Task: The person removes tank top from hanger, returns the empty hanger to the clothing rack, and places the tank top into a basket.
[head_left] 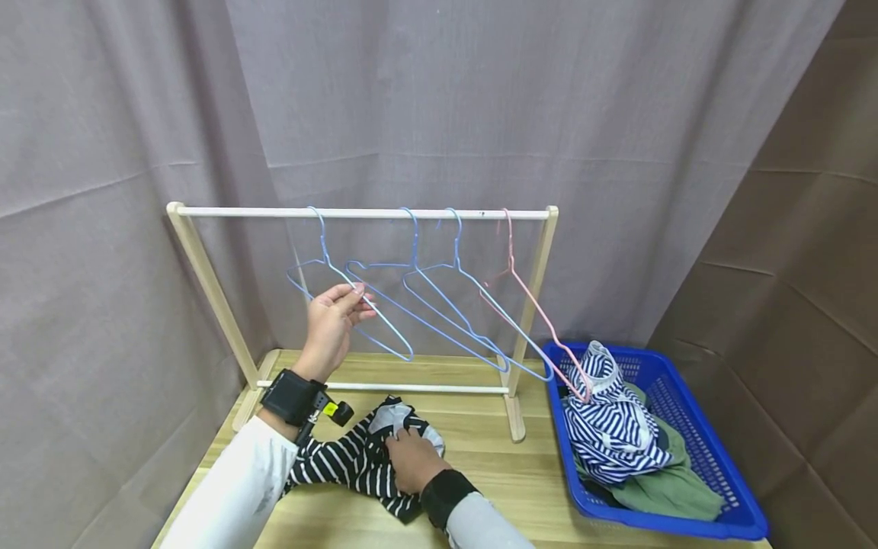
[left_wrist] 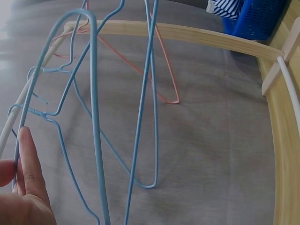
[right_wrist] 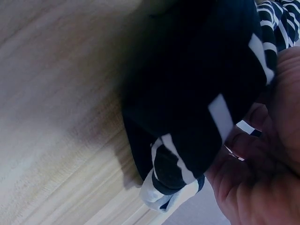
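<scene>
My left hand (head_left: 332,328) is raised at the rack, pinching the side of the leftmost blue clothes hanger (head_left: 323,235) between thumb and fingers. That hanger's hook is over the rail, and its rounded end (left_wrist: 96,117) looms close in the left wrist view. Lower down, a black-and-white striped shirt (head_left: 332,461) lies crumpled on the wooden table. My right hand (head_left: 414,461) grips its bunched cloth near a pale grey patch. In the right wrist view the dark cloth (right_wrist: 197,84) sits against curled fingers, partly hidden by the palm.
A white rail (head_left: 363,213) on a wooden rack holds two more blue hangers and a pink hanger (head_left: 542,309) at the right. The blue basket (head_left: 713,457) beside it contains a navy-and-white striped garment (head_left: 610,435) and a green one (head_left: 675,480). Grey curtain stands behind.
</scene>
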`<state>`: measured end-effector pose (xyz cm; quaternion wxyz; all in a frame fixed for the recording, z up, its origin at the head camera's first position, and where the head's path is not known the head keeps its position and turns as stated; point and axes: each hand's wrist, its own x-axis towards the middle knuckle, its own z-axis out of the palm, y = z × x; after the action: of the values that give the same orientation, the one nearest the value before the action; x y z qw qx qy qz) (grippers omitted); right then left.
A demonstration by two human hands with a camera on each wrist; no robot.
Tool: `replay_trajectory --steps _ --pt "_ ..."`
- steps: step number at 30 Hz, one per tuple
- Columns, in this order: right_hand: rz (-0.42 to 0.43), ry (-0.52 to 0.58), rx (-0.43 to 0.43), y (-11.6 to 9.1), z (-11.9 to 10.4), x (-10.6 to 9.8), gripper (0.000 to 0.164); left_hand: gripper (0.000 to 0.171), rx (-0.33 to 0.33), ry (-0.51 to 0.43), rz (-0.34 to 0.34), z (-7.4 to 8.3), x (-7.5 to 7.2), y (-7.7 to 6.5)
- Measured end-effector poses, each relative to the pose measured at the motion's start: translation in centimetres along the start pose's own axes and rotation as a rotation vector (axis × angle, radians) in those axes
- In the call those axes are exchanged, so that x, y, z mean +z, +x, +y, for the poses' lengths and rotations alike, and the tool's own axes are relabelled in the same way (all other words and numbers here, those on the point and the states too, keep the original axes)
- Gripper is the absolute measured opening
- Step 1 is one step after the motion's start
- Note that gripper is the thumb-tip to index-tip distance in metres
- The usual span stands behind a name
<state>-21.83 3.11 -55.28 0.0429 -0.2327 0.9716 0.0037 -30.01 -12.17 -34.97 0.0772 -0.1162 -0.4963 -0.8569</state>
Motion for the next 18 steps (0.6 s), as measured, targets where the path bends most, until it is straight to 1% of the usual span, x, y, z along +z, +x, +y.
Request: replay_trajectory --steps 8,15,18 --pt "0.002 -0.006 0.003 -0.1 -0.1 0.1 0.061 0.018 -0.015 0.019 0.014 -0.3 -0.5 -0.2" --pt "-0.01 -0.006 0.009 -0.1 -0.1 0.0 0.062 0.022 -0.03 0.067 0.023 -0.6 -1.1 -0.4" --pt "-0.012 -0.003 0.009 0.0 -0.1 0.1 0.063 0.021 -0.043 0.085 0.034 -0.7 -1.2 -0.6"
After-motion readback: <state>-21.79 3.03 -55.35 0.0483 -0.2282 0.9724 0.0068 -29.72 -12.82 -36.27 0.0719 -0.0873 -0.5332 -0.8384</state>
